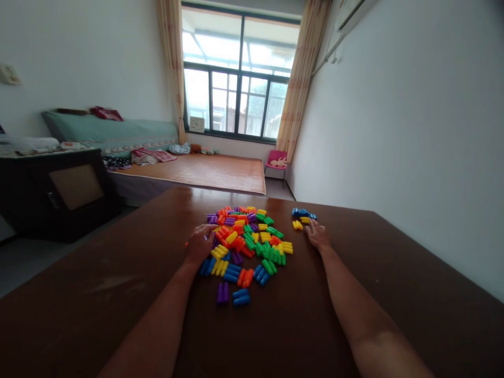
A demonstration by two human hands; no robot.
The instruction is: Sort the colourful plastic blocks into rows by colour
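Note:
A loose pile of plastic toy blocks [237, 242] in red, yellow, green, blue and purple lies on the brown table [275, 325]. My left hand [201, 240] is at the left edge of this pile, with its fingers stretched over the nearest blocks and nothing visible in its grasp. To the right of the pile is a small separate group of blue blocks [302, 213] and yellow blocks [297, 225]. My right hand [318, 235] rests beside that group, fingers extended, its fingertips at a yellow block [305, 220]. Whether they touch it I cannot tell.
Closer to me lie a purple block [222, 294] and a blue block [241, 297], apart from the pile. Beyond the table are a low bed [220, 170], a pink chair [275, 158] and a window. A dark cabinet [55, 189] stands at the left.

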